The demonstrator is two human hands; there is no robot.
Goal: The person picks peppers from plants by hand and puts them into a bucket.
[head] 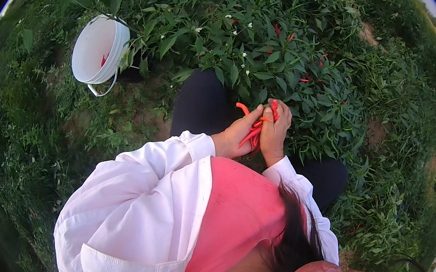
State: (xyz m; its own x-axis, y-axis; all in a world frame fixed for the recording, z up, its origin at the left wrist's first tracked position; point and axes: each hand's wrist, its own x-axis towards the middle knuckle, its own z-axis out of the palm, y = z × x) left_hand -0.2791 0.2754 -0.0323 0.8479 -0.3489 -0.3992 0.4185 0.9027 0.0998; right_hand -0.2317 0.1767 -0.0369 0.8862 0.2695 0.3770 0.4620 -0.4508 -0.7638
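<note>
Several red chili peppers lie bunched between my hands, which are together in front of my lap. My left hand comes from the left side and cradles the bunch, with one orange-red pepper standing up past its thumb. From the right, my right hand closes over the other side of the bunch and has more red peppers between thumb and fingers. The two hands touch, and some of the peppers are hidden by them. Just beyond stand leafy chili plants with white flowers and red and green peppers.
A white plastic bucket with a handle stands tilted at the upper left, a few red peppers inside. My dark-clad knees are bent on both sides of my hands. Patches of bare soil show among low weeds.
</note>
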